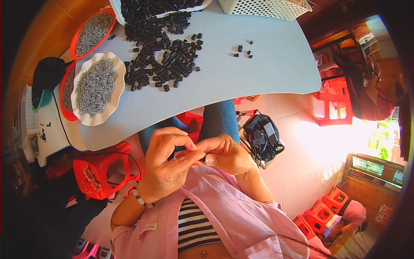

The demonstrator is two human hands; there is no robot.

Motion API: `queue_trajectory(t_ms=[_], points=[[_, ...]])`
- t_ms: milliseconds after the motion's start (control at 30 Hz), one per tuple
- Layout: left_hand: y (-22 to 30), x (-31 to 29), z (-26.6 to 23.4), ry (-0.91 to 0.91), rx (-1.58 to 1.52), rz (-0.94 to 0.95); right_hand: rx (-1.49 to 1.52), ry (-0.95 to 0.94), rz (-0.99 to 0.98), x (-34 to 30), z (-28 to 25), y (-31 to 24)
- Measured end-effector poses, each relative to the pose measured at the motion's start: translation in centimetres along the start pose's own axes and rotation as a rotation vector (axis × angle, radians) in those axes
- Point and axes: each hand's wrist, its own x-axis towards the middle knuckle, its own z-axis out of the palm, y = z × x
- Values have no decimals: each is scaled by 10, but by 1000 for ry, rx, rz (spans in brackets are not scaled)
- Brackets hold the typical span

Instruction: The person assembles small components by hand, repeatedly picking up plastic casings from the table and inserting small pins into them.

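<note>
Over my lap, just off the table's near edge, my left hand and my right hand meet at the fingertips. A small black part shows between them, mostly covered by the fingers. My right thumb and forefinger pinch it. My left thumb and forefinger are also pinched together right beside it; what they hold is hidden. On the table lies a heap of short black cylindrical parts. To its left stands a white wavy-rimmed plate full of small metal springs.
Red bowls of springs stand at the table's left. Several small black pieces lie apart on the grey tabletop. A white perforated basket is at the back. Red stools and a black bag stand below the table.
</note>
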Motion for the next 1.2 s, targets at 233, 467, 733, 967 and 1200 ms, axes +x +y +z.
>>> queue_trajectory(t_ms=[233,467,733,967,1200], points=[[-2,-3,5,2,-15,-15,13,31,-28,1,0,4],[-11,-2,-1,10,-95,-20,132,-20,-87,6,-3,9],[-12,-2,-3,117,91,-3,-108,186,-121,8,-10,4],[-11,-1,-5,104,175,-15,-169,294,-155,14,-7,-5],[-15,3,-5,109,229,20,-283,308,-169,24,-4,-8]])
